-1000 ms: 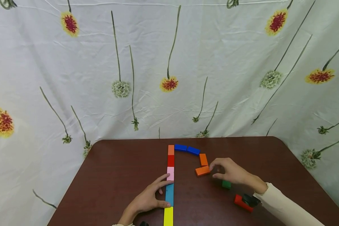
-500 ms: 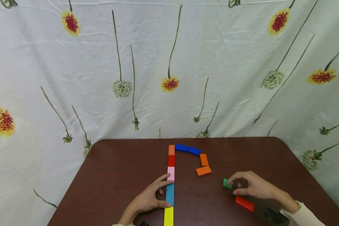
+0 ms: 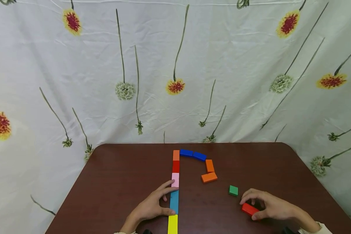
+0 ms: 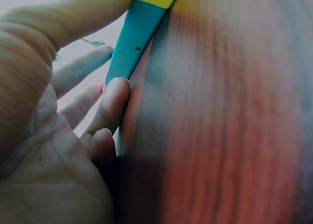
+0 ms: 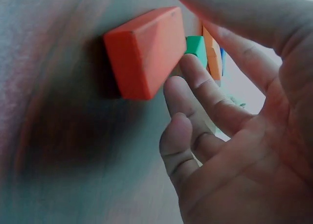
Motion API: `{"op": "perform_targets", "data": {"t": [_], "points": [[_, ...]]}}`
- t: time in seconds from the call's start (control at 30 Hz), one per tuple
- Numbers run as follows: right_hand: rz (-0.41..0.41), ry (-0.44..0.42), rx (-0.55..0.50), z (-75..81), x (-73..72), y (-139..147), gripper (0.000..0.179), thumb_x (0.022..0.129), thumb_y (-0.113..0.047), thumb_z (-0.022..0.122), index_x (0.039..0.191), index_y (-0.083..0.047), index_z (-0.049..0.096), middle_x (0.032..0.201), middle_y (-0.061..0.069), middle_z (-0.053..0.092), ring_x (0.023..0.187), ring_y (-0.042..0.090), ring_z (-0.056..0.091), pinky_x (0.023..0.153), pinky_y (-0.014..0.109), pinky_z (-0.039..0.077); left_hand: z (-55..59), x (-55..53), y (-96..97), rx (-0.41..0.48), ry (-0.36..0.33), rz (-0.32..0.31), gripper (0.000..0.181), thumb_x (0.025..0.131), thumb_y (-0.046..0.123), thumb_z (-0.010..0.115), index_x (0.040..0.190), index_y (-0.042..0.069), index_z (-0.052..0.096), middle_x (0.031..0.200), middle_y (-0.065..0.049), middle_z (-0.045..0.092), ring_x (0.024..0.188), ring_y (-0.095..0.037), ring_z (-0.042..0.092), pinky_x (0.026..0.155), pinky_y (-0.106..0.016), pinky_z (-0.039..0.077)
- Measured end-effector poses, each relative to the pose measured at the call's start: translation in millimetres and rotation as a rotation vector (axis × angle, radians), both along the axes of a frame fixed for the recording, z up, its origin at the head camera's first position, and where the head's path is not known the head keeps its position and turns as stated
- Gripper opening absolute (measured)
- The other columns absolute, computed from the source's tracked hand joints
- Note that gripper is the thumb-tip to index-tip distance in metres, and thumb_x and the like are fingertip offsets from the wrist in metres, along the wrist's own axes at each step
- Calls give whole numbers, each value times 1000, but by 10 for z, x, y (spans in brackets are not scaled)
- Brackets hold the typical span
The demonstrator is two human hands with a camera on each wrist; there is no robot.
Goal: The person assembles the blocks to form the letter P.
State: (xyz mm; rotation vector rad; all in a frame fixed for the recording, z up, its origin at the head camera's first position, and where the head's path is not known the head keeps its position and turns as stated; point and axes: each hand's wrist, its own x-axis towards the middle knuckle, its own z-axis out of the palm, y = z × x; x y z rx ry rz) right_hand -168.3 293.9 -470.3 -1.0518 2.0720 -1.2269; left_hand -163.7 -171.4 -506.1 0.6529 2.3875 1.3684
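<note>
Down the table's middle runs a straight column of flat blocks: orange (image 3: 176, 155), red (image 3: 175, 166), pink (image 3: 175, 176), light blue (image 3: 174, 202) and yellow (image 3: 173, 225). My left hand (image 3: 149, 205) rests along its left side, fingers reaching the pink and light blue blocks. Its thumb touches where light blue meets yellow; the left wrist view shows it against that joint. At the right, my right hand (image 3: 273, 205) spreads over a loose red block (image 3: 249, 209), thumb near its closer end. In the right wrist view, several fingertips stand apart from this block (image 5: 149, 53).
From the column's far end curve two dark blue blocks (image 3: 186, 152) and two orange blocks (image 3: 209, 166). A small green block (image 3: 233, 190) lies left of the right hand. The brown table (image 3: 128, 169) ends at a flower-patterned white cloth (image 3: 245, 107).
My right hand has moved from beside the orange blocks, past the green block, nearer and to the right, over the red block. My left hand keeps its place at the column.
</note>
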Motion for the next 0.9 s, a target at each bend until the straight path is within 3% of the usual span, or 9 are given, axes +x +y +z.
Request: {"op": "perform_targets", "data": {"t": [0.1, 0.23, 0.5, 0.9], "points": [[35, -23, -9, -20, 31, 18, 44, 95, -7, 67, 136, -5, 55, 135, 14, 49, 103, 19, 52, 72, 28, 47, -2, -6, 9, -3, 8, -6, 70, 81, 31, 85, 144, 23, 55, 163, -2, 29, 100, -14, 47, 81, -24, 42], [28, 27, 30, -49, 55, 26, 45, 94, -9, 68, 137, -9, 55, 134, 12, 48, 104, 16, 51, 71, 27, 45, -1, -7, 23, 1, 14, -6, 70, 81, 30, 85, 144, 22, 55, 163, -2, 28, 100, -14, 47, 81, -23, 42], [-38, 74, 86, -76, 44, 26, 39, 93, -11, 71, 130, -14, 60, 124, 6, 58, 80, 14, 52, 58, 25, 41, 5, 8, 15, 6, 3, 1, 70, 81, 30, 85, 144, 21, 55, 163, -2, 29, 101, -14, 47, 81, -23, 42], [-43, 100, 49, -18, 46, -138, 38, 92, -5, 70, 128, -13, 62, 125, 3, 60, 92, 9, 54, 66, 26, 46, 2, 33, -41, -12, 17, 5, 70, 81, 33, 85, 144, 21, 55, 163, -4, 29, 99, -12, 48, 81, -24, 42]]}}
